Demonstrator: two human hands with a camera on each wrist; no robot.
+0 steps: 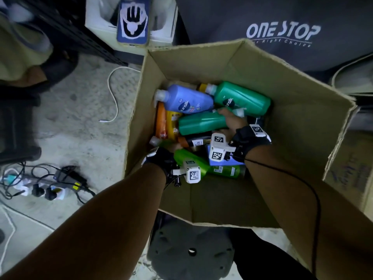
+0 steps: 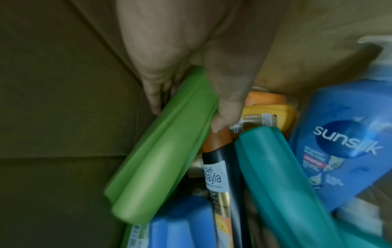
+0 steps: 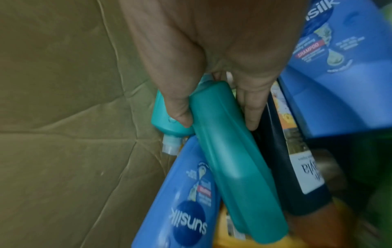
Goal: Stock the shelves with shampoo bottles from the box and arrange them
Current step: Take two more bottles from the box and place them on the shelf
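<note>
Open cardboard box (image 1: 292, 110) holds jumbled bottles lying flat: blue Sunsilk bottle (image 1: 187, 100) at eleven o'clock, teal bottle (image 1: 199, 123) centre, light-green bottle (image 1: 193, 160) at six.

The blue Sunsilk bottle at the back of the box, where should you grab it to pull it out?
Probably around its wide middle, coming from above. The blue Sunsilk bottle lies flat on top of the pile, label up, with its broad sides exposed. Its white cap is narrow and points at the box wall, so there is little room there.
</note>
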